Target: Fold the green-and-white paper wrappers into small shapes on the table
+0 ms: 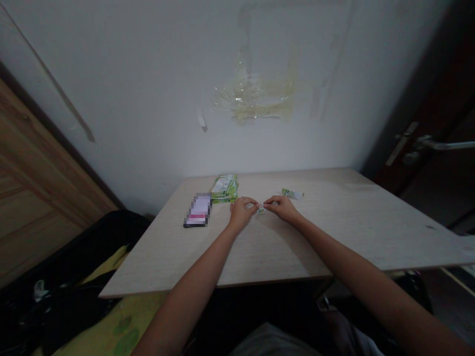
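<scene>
Left of the table [371,222] stands a panel of pale brown wood [25,148], and low beside the table's left edge lie a dark padded item [122,227], too dim to name, and a yellow cloth [126,316] with green spots. On the left part of the table a smartphone [198,210] lies flat, its screen lit and pixelated. Just right of it, near the table's back edge, a stack of green-and-white printed packets [224,188] lies a little fanned.

Then comes the left hand [243,211], over the middle of the table, thumb and forefinger closed in a pinch on the near side of a small white-and-green piece [261,209] — too small in view to say exactly what it is. That piece is at the middle of the table, between the two hands. The right hand [282,207] pinches its other side, fingertips drawn together and close to those of the left. Behind the right hand, toward the table's back edge, a single green-and-white packet [293,194] lies slantwise. Behind the table rises a pale wall [129,99] with clear tape [256,99] stuck on it; right of the table is a dark door with a metal handle [445,146].
</scene>
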`<state>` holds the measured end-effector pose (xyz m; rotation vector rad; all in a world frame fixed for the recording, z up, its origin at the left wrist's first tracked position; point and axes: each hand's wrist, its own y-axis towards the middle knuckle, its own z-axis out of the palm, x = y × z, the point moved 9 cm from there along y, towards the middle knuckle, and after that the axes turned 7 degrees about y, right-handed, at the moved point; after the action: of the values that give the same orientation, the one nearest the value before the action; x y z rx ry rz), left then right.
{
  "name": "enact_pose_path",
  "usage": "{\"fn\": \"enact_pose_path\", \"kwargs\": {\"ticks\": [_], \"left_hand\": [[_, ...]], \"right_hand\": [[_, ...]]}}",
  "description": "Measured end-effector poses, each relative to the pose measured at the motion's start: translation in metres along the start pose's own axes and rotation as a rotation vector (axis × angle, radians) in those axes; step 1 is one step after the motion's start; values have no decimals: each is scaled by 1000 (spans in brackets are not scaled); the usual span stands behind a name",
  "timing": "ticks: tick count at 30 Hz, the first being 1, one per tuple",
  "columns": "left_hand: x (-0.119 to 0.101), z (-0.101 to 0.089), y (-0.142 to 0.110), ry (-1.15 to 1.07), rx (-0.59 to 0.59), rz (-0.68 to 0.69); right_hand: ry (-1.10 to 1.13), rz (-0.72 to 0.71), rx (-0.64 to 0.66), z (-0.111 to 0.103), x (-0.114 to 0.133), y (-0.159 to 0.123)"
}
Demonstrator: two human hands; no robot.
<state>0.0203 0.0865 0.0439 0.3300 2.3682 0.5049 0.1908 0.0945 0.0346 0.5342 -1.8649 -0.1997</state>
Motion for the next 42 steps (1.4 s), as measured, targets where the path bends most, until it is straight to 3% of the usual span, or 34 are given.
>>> {"fn": "enact_pose_path", "kwargs": {"ticks": [29, 42], "left_hand": [[5, 1, 5, -201, -60, 40], [7, -2, 4, -161, -88, 15]], "right_hand": [[33, -42, -57, -4, 1, 2], [67, 33, -109, -11, -1, 1]]}}
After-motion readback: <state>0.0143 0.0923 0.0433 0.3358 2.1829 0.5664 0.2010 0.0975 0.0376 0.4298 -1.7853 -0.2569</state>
